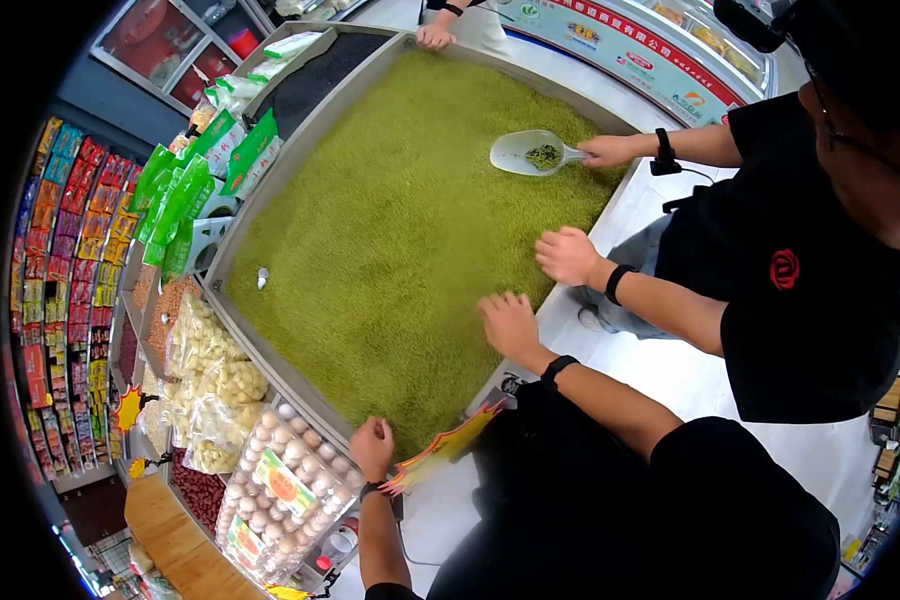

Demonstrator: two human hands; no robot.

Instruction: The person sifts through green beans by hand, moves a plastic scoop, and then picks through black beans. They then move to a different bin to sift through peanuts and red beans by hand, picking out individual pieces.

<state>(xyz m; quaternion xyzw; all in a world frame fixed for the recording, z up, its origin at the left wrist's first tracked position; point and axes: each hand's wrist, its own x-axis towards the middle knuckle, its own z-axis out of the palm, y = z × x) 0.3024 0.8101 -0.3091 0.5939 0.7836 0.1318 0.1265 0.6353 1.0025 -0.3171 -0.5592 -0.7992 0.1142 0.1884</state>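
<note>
Three people are standing around a broad wooden bin [282, 368] of mung beans [390, 210], which are filling the middle of the frame and lying up against its raised rim, apparently there to keep them from spilling. At lower centre, the wearer's left hand [373, 448] is resting by the bin's near corner with its fingers curled in; whether they are grasping anything, I cannot tell. The right hand [510, 325] is reaching over the near edge, its fingers released and loosely spread at the surface of the beans, with nothing visible in them. Just above it, a co-worker's free hand [568, 256] is hanging over the same side, while that person's other hand [610, 151], at upper right, is clenching the handle of a pale scoop [530, 153]. The scoop is lying with its hollow facing up, which is probably keeping its small heap of beans inside. At top centre, a third person's hand [435, 36] is resting on the rim, perhaps for support. Green packets [185, 190] are leaning outside the bin at upper left, likely so their fronts are showing, and wrapped eggs [290, 480] are sitting beside its lower-left edge, near the left hand.
</note>
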